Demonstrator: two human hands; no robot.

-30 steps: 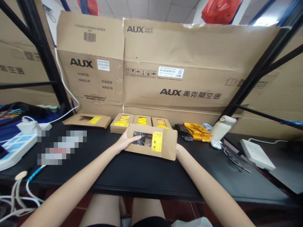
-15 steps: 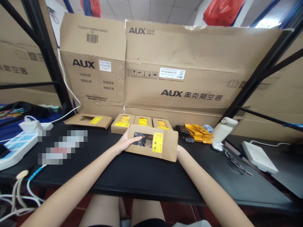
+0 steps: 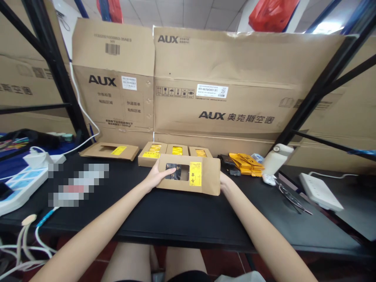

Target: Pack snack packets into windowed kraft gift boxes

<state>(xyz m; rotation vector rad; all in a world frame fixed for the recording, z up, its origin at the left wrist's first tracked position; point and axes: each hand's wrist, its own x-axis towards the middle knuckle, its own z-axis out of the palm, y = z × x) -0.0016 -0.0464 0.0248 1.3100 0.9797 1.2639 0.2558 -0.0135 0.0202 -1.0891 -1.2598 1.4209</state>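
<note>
A brown cardboard box [image 3: 210, 176] with a cut-out window and a yellow label is held tilted above the black tabletop. My left hand [image 3: 155, 177] is closed round its left end, thumb lying over the window. Inside the window a black packet [image 3: 173, 172] shows on the left side. My right hand [image 3: 224, 182] grips the right end, its fingers hidden behind the box. Just beyond stand three similar boxes with yellow contents: a left box [image 3: 143, 159], a middle box [image 3: 169, 149] and a right box [image 3: 207, 150].
A flat cardboard box [image 3: 96, 150] lies at the back left. To the right are black packets [image 3: 227, 163], orange packets [image 3: 246, 164], a cream bottle [image 3: 277, 158] and glasses [image 3: 290, 197]. Power strips [image 3: 320, 192] sit at the sides. Large cardboard panels [image 3: 235, 78] wall the back.
The held box has risen slightly and is tipped a little differently, with less of the black packet's shine in the window. Both hands keep their hold; the camera view has shifted slightly.
</note>
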